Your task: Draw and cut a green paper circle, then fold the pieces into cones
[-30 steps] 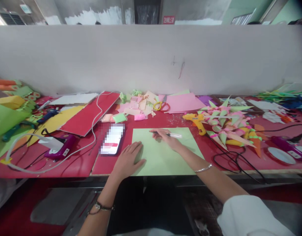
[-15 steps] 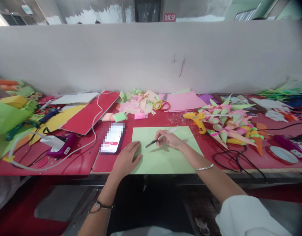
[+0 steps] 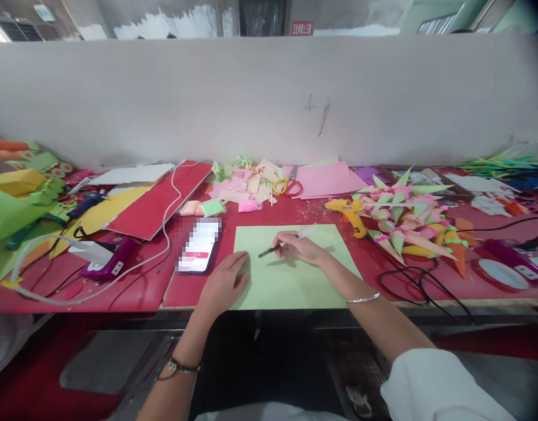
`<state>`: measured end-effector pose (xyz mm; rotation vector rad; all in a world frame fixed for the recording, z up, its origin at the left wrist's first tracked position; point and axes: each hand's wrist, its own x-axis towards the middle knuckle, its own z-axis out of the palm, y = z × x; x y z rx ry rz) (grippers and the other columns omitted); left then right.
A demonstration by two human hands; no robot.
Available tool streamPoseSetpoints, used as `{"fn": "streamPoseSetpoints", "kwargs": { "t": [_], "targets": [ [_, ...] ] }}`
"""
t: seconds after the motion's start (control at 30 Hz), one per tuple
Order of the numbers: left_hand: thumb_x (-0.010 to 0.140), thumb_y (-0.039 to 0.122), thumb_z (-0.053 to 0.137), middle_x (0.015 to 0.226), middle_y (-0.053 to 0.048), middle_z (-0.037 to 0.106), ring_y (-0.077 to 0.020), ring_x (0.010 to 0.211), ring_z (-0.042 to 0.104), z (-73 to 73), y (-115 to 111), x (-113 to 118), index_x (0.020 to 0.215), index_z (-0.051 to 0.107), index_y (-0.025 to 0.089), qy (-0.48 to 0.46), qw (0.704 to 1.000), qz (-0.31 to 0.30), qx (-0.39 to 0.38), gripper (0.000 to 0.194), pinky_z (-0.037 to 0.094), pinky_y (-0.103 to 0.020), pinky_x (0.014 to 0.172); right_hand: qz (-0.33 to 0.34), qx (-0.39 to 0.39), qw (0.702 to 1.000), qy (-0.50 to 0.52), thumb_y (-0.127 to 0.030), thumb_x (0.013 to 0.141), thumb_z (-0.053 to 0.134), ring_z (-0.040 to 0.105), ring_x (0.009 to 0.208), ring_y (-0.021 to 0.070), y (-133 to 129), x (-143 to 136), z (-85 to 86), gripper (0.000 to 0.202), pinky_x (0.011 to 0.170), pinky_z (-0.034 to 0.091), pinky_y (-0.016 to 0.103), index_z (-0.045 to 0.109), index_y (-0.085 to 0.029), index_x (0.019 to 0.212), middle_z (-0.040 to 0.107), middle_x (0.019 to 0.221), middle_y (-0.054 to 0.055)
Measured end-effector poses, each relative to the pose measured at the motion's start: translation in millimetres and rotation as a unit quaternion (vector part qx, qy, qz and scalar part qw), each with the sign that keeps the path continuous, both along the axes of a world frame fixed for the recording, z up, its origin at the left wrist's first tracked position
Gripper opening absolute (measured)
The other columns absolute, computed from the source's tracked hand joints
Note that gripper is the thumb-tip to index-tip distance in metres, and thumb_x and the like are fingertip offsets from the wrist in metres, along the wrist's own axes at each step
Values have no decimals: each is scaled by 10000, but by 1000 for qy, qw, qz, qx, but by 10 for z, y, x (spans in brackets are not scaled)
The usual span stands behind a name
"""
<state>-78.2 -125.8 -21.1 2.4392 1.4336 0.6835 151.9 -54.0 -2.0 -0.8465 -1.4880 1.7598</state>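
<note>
A light green sheet of paper lies flat near the table's front edge. My right hand is closed on a dark pen over the upper middle of the sheet, the pen's tip pointing left. Whether the tip touches the paper I cannot tell. At the sheet's left edge my left hand rests flat, fingers stretched out, holding nothing. A phone with a lit, partly blurred screen lies just left of that hand.
Behind the sheet lie scissors, pink sheets and clay packets. Right of it are a yellow glue gun, its black cord and paper flowers. Leftward are a red board, white cable and purple power strip.
My right hand and the pen have shifted slightly left and up, the pen now tilted a little flatter. My left hand stays at the paper's left edge.
</note>
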Motion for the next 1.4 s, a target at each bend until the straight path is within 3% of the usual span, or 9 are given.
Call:
{"fn": "streamPoseSetpoints", "kwargs": {
  "t": [0.07,0.23,0.33,0.5,0.7,0.97,1.4],
  "targets": [
    [839,237,404,1252,-94,494,-227,1129,472,-5,-1,0,1231,466,169,-1,1000,5,-4,403,411,-383,957,5,5,1000,6,-415,753,534,579,604,105,-5,-7,10,289,566,455,217,621,-141,720,604,631,16],
    [833,213,397,1256,-100,491,-225,1135,466,-6,-4,3,1230,465,153,-1,1000,11,-12,407,407,-383,962,10,8,1000,-24,-415,791,482,478,409,71,11,16,-26,391,352,300,180,560,-128,537,542,500,9],
    [831,215,399,1256,-102,490,-222,1135,468,6,-5,7,1228,467,151,0,1000,11,-11,408,405,-377,965,10,15,999,-39,-394,807,464,461,383,63,19,22,-51,398,325,250,171,541,-131,519,522,477,-2],
    [830,217,408,1244,-103,502,-221,1129,472,13,-5,9,1217,477,145,-1,1000,12,-10,400,403,-377,970,27,35,998,-42,-415,823,456,448,373,59,-2,9,-18,410,377,330,183,580,-124,563,527,459,-8],
    [835,217,401,1254,-108,491,-225,1133,467,18,-5,8,1222,468,144,1,1000,8,-14,399,401,-391,970,44,49,998,-23,-427,805,505,585,559,105,-34,-4,42,341,618,452,250,632,-124,716,626,638,27],
    [835,223,404,1248,-101,497,-226,1131,470,16,-7,12,1228,468,163,-2,1000,13,-13,402,406,-391,966,43,40,998,-4,-442,796,507,552,488,107,-3,0,-9,364,489,430,231,610,-122,657,596,557,22],
    [839,224,402,1248,-104,498,-227,1122,475,18,-7,7,1229,467,162,-6,1000,9,-12,400,410,-400,960,41,40,998,17,-419,808,504,563,531,111,-3,-12,-11,346,474,442,228,618,-117,681,589,581,23]
  ]
}}
